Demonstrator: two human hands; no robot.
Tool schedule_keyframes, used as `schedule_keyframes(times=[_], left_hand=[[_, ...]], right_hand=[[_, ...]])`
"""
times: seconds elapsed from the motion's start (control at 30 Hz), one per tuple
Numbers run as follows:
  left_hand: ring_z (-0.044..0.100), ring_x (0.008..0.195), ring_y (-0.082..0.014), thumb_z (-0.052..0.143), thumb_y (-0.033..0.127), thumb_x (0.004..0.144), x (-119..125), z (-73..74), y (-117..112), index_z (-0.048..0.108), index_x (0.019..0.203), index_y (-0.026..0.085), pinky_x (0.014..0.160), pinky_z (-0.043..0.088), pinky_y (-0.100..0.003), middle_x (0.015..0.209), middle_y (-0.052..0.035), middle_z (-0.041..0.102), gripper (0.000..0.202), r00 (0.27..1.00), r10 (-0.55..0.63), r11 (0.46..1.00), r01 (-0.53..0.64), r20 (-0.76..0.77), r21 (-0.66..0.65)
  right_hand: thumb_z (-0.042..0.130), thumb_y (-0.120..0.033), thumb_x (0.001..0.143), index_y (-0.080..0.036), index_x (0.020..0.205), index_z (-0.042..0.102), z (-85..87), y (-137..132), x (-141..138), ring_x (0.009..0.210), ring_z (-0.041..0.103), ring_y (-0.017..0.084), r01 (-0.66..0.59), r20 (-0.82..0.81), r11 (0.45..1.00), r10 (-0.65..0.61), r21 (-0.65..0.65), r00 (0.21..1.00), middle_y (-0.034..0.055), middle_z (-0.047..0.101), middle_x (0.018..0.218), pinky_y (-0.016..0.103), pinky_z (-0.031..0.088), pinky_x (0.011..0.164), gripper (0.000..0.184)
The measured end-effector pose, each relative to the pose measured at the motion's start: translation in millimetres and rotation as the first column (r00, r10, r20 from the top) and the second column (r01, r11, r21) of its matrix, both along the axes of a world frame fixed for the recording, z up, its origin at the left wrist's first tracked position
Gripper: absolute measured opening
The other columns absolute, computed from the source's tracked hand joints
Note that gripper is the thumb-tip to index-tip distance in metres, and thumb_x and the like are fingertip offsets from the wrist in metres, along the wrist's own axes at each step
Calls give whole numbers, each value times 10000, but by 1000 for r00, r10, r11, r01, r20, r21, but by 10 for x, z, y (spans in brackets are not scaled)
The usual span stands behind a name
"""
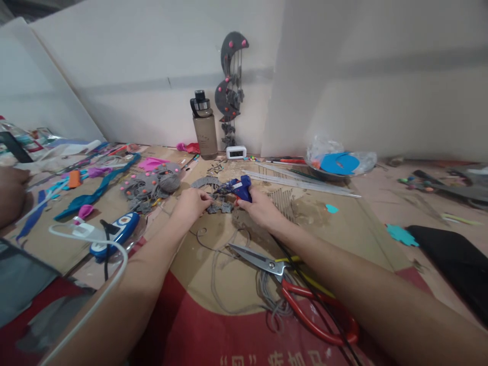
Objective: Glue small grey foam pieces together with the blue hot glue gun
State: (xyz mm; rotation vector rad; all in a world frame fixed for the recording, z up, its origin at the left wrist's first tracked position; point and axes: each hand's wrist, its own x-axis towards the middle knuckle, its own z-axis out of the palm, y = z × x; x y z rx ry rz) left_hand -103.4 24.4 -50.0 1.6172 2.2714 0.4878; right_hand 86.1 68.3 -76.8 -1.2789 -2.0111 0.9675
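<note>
My right hand (pixel 261 206) is wrapped around a blue glue gun (pixel 241 188), its nozzle pointing left over small grey cut-out pieces (pixel 221 207). My left hand (pixel 192 205) is closed in a pinch at the left side of these pieces. What its fingertips hold is too small to make out. Just behind lies a grey curved piece (pixel 206 181). Between my forearms, grey cord (pixel 224 307) loops over the cardboard (pixel 198 284). Red-handled scissors (pixel 274 265) lie on it, blades partly open, with a dark cable passing by.
A grey water bottle (pixel 206 133) and a small white digital clock (pixel 236 152) stand at the wall. Grey moon-shaped hangings (pixel 233 51) rest above. Left are grey yarn (pixel 170 179), a blue-and-white device (pixel 120 235) and another person's hand (pixel 11 195). A black phone-like slab (pixel 450 264) lies right.
</note>
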Motion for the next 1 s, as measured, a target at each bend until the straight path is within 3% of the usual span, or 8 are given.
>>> schedule_keyframes(times=[0.67, 1.0], left_hand=[[550, 445, -115, 600, 309, 737, 9, 13, 3, 741, 823, 173, 460, 387, -207, 563, -24, 639, 214, 1000, 9, 1000, -9, 16, -11], [547, 446, -112, 608, 310, 730, -10, -12, 13, 737, 800, 176, 463, 386, -205, 560, -22, 638, 198, 1000, -2, 1000, 2, 9, -4]], right_hand=[[542, -272, 769, -181, 946, 571, 0, 6, 6, 934, 594, 239, -1, 81, 1000, 2, -9, 997, 61, 665, 945, 401, 393, 890, 201], [557, -263, 764, -175, 976, 581, 8, -14, -5, 947, 587, 240, -11, 43, 1000, 11, 10, 999, 67, 660, 955, 401, 381, 907, 231]])
